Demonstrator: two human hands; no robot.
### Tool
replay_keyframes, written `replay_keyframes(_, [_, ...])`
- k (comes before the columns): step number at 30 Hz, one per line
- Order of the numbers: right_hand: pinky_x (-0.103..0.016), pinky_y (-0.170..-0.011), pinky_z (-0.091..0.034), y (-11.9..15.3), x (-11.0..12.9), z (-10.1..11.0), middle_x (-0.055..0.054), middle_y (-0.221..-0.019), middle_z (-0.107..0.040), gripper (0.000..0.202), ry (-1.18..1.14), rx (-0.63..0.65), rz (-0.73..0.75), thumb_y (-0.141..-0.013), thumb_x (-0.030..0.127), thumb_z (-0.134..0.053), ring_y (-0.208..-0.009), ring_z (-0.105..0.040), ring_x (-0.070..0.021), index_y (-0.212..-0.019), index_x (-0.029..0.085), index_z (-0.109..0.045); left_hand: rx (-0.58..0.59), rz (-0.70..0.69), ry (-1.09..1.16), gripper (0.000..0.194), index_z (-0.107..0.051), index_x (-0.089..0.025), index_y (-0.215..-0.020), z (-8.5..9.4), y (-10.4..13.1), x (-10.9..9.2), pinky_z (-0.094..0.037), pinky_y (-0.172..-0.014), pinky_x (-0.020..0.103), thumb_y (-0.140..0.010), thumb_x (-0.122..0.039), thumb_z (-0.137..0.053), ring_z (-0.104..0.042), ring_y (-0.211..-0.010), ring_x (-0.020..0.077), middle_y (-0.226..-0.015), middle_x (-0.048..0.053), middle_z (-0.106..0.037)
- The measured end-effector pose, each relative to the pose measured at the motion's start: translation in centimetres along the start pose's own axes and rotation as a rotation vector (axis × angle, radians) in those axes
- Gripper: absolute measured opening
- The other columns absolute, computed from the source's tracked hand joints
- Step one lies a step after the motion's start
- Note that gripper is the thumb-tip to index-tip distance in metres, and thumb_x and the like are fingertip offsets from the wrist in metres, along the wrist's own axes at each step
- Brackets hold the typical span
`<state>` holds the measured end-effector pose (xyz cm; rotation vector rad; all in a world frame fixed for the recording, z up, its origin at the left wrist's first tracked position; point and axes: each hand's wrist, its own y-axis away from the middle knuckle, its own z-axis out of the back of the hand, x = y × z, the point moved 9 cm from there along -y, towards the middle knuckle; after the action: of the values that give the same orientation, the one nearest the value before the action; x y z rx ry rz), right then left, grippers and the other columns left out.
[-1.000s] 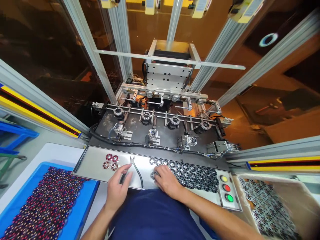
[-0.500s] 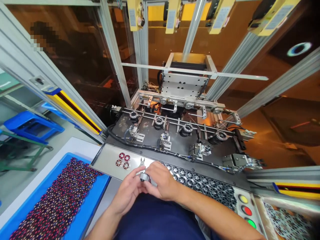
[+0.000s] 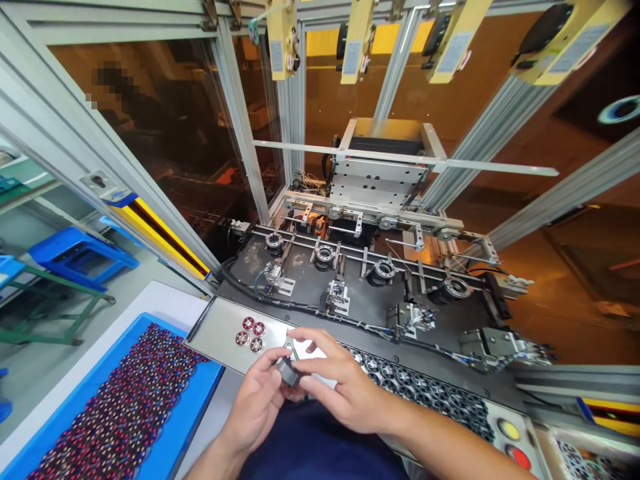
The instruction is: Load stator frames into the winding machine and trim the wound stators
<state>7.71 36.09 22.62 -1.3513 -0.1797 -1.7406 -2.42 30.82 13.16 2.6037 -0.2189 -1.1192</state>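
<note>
Both hands meet low in the middle of the view, in front of the dark blue clothing. My left hand (image 3: 257, 400) has thumb and fingers closed round a small grey metal part (image 3: 289, 371). My right hand (image 3: 340, 383) touches the same part from the right with thumb and fingers, its index finger raised over the top. Slim metal tips, perhaps of pliers, show between the hands, partly hidden by the fingers. Left of them, several red-and-copper round pieces (image 3: 257, 328) lie on the metal ledge (image 3: 220, 333).
A blue tray (image 3: 145, 320) of many wound rings stands at left. Rows of dark round parts (image 3: 430, 390) run right toward a yellow button (image 3: 509, 429) and a red button (image 3: 520, 457). Ahead is a machine with ring holders (image 3: 384, 269).
The view has shifted slightly, so the surroundings sit lower and further right. My right fingers have lifted and spread over the part. The grey part is turned to another angle.
</note>
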Motion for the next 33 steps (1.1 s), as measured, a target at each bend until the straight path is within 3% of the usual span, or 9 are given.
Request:
replay_keyframes(4, [-0.038, -0.099, -0.051, -0.5, -1.2, 0.3, -0.011, -0.115, -0.069, 0.021, -0.297, 0.189, -0.144, -0.096, 0.025, -0.054, -0.109, -0.065, -0.0216, -0.092, 0.019, -0.074, 0.145, 0.034, -0.082, 0.039, -0.069, -0.023, -0.107, -1.1, -0.4, 0.2, -0.052, -0.070, 0.028, -0.076, -0.045, -0.078, -0.071, -0.074, 0.0179, -0.081, 0.004, -0.074])
replay_keyframes(7, [-0.039, -0.110, -0.042, -0.2, -1.0, -0.1, -0.008, -0.085, -0.073, 0.017, -0.391, 0.330, -0.158, -0.094, 0.022, -0.057, -0.137, -0.045, -0.0227, -0.087, 0.018, -0.073, 0.246, 0.062, -0.120, 0.036, -0.070, -0.025, -0.107, -1.8, -0.6, 0.7, -0.052, -0.069, 0.028, -0.078, -0.044, -0.077, -0.072, -0.072, 0.0179, -0.081, 0.004, -0.073])
replay_keyframes(11, [-0.037, -0.115, -0.035, 0.3, -0.1, -0.2, -0.011, -0.099, -0.074, 0.016, -0.387, 0.466, -0.126, -0.092, 0.012, -0.057, -0.144, -0.036, -0.0203, -0.082, 0.017, -0.068, 0.362, 0.108, -0.181, 0.038, -0.068, -0.024, -0.109, -2.5, -0.7, 1.4, -0.053, -0.071, 0.030, -0.080, -0.046, -0.074, -0.073, -0.074, 0.0198, -0.082, 0.004, -0.074])
replay_keyframes(14, [-0.037, -0.114, -0.038, -1.0, -0.6, 1.8, -0.012, -0.122, -0.067, 0.015, -0.258, 0.485, -0.046, -0.094, 0.010, -0.054, -0.141, -0.040, -0.0197, -0.089, 0.016, -0.067, 0.310, 0.056, -0.348, 0.044, -0.061, -0.023, -0.119, -1.6, -1.9, 0.9, -0.054, -0.079, 0.035, -0.085, -0.051, -0.066, -0.073, -0.083, 0.0229, -0.093, 0.008, -0.076])
replay_keyframes(17, [-0.040, -0.115, -0.038, -4.8, -4.9, 6.4, -0.013, -0.152, -0.042, 0.017, 0.144, 0.355, -0.025, -0.097, 0.016, -0.049, -0.141, -0.041, -0.0212, -0.093, 0.015, -0.065, 0.135, -0.082, -0.815, 0.039, -0.055, -0.021, -0.126, 0.7, -4.0, 0.0, -0.054, -0.089, 0.038, -0.096, -0.045, -0.049, -0.071, -0.096, 0.0237, -0.110, 0.014, -0.074])
replay_keyframes(22, [-0.054, -0.113, -0.037, -11.5, -16.5, 12.8, -0.019, -0.146, -0.046, 0.023, 0.518, 0.239, -0.159, -0.098, 0.018, -0.050, -0.135, -0.045, -0.0306, -0.084, 0.011, -0.067, 0.167, -0.146, -1.300, 0.029, -0.065, -0.021, -0.117, 2.5, -7.5, 3.3, -0.052, -0.097, 0.043, -0.090, -0.030, -0.058, -0.068, -0.106, 0.0271, -0.115, 0.014, -0.072])
replay_keyframes(24, [-0.053, -0.108, -0.042, -12.8, -20.1, 13.3, -0.014, -0.139, -0.053, 0.014, 0.570, 0.250, -0.189, -0.096, 0.022, -0.058, -0.129, -0.051, -0.0287, -0.100, 0.013, -0.067, 0.226, -0.168, -1.407, 0.034, -0.065, -0.023, -0.120, 2.6, -8.5, 5.2, -0.048, -0.103, 0.047, -0.086, -0.025, -0.062, -0.064, -0.113, 0.0294, -0.123, 0.013, -0.069])
replay_keyframes(27, [-0.050, -0.102, -0.048, -13.4, -23.3, 12.8, -0.010, -0.135, -0.056, 0.028, 0.627, 0.285, -0.205, -0.095, 0.030, -0.061, -0.121, -0.056, -0.0260, -0.120, 0.018, -0.061, 0.313, -0.194, -1.548, 0.045, -0.061, -0.027, -0.128, 2.4, -9.7, 7.4, -0.046, -0.105, 0.048, -0.084, -0.018, -0.064, -0.060, -0.119, 0.0297, -0.131, 0.012, -0.063])
replay_keyframes(33, [-0.049, -0.097, -0.051, -13.0, -25.2, 12.1, -0.010, -0.133, -0.056, 0.031, 0.690, 0.370, -0.215, -0.095, 0.032, -0.060, -0.117, -0.058, -0.0254, -0.123, 0.018, -0.059, 0.475, -0.219, -1.741, 0.040, -0.062, -0.027, -0.122, 1.7, -11.2, 9.9, -0.049, -0.099, 0.043, -0.084, -0.017, -0.066, -0.058, -0.115, 0.0271, -0.128, 0.010, -0.058])
